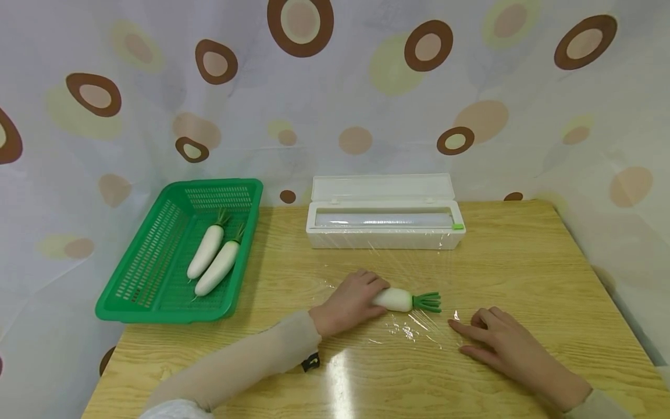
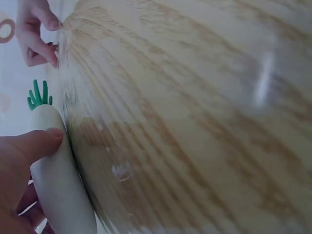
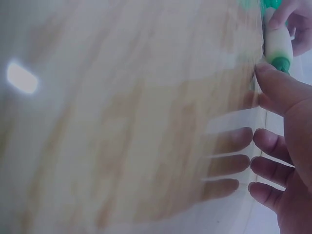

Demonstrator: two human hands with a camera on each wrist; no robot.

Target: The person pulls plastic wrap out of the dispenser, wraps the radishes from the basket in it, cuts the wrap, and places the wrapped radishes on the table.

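A white radish with short green stalks (image 1: 394,299) lies on a sheet of clear plastic wrap (image 1: 408,333) in the middle of the table. My left hand (image 1: 352,304) grips it around the body, and in the left wrist view the thumb lies across the radish (image 2: 61,178). To the right, my right hand (image 1: 505,346) rests low at the wrap's edge, thumb and fingers apart, fingertips touching the table or film. The wrap runs back to a white dispenser box (image 1: 384,240) with its lid raised and a roll inside.
At the left stands a green basket (image 1: 141,311) holding two more white radishes (image 1: 217,269). A patterned curtain (image 1: 356,87) hangs behind the wooden table (image 1: 523,256). A green slider (image 1: 458,226) sits at the box's right end.
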